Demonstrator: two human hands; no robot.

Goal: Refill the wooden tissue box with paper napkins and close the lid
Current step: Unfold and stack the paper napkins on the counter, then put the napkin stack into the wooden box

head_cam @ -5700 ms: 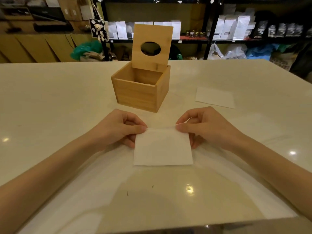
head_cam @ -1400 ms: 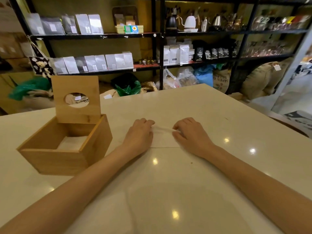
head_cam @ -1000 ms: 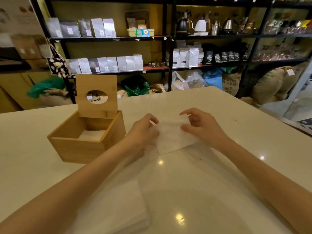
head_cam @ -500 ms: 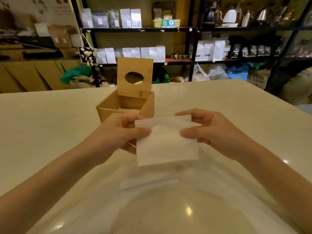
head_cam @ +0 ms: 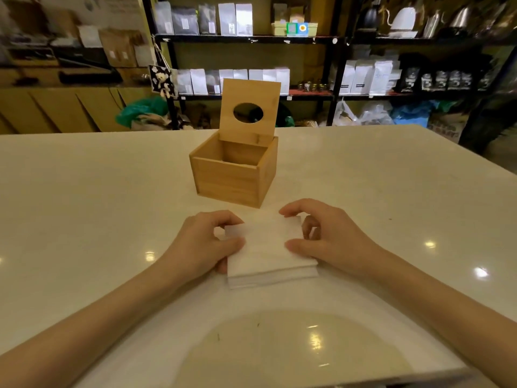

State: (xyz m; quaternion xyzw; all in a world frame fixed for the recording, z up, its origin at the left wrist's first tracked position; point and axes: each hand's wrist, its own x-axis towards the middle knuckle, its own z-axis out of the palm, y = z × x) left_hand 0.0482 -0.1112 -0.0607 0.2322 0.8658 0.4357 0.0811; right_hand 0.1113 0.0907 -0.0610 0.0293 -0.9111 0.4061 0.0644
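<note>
Napkin stack [head_cam: 270, 254] on table [head_cam: 84, 205], near centre. Left hand [head_cam: 207, 245] at its 9 o'clock, right hand [head_cam: 327, 236] at 3 o'clock, fingers pinching its edges. Wooden tissue box [head_cam: 233, 177] at 12 o'clock, lid [head_cam: 249, 107] upright.

The wooden tissue box [head_cam: 233, 175] is honey-brown with a fine straight grain, as is its raised lid [head_cam: 249, 107], whose oval hole shows dark. The napkins [head_cam: 270, 253] near the table's [head_cam: 84, 197] front edge are plain white. The table is glossy cream, speckled with white light glints. Behind its far edge stand black shelves [head_cam: 251, 39] bearing white and silver-grey pouches [head_cam: 232, 18]
</note>
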